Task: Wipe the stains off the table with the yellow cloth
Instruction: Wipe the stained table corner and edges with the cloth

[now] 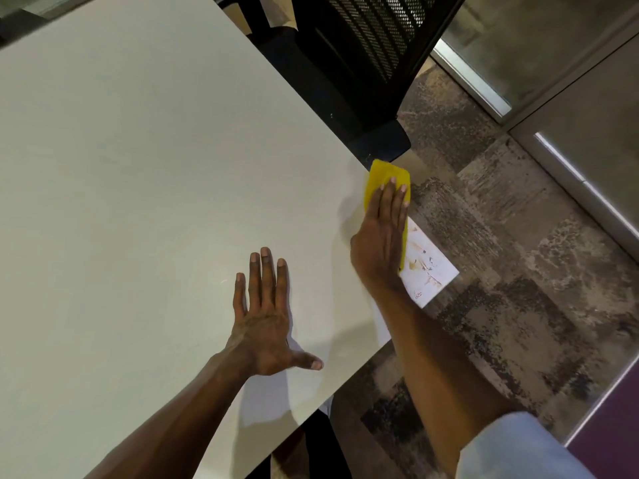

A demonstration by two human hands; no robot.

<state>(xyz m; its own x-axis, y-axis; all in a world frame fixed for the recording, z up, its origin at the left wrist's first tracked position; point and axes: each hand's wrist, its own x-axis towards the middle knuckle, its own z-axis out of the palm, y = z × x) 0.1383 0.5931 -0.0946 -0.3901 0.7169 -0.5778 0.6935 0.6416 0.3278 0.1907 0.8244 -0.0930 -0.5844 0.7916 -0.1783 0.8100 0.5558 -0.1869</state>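
My right hand [380, 236] lies flat on the folded yellow cloth [383, 174], pressing it down at the right edge of the white table [138, 167]. The cloth's far end sticks out past my fingertips and slightly over the table edge. Just right of my wrist, brown stains [427, 262] smear the table's corner. My left hand [264, 316] rests palm down on the table with fingers spread, holding nothing, to the left of and nearer than the cloth.
A black mesh-backed chair [363, 57] stands beyond the table's right edge, its seat close to the cloth. Patterned carpet [501, 305] lies to the right, with glass partitions and metal frames [587, 174] further right.
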